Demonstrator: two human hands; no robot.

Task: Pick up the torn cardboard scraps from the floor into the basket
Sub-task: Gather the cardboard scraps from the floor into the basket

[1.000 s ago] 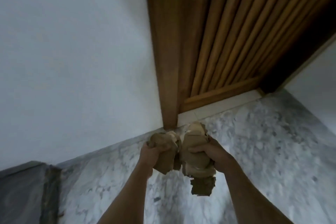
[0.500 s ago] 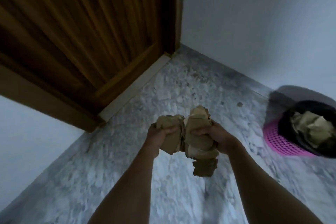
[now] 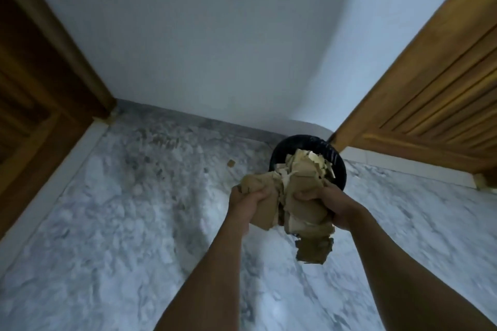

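Both hands hold a bundle of torn brown cardboard scraps in front of me. My left hand grips its left side and my right hand grips its right side; a loose piece hangs below. Just beyond the bundle stands the basket, dark-lined, with more scraps piled inside. Its lower wall is hidden behind the bundle and my right hand. One small scrap lies on the marble floor to the basket's left.
A white wall rises behind the basket. A wooden door frame stands at the left and a slatted wooden door at the right. Grey marble floor spreads around me.
The view has swung right, bringing the basket from the right edge to just beyond my hands. Both hands still grip the same bundle.
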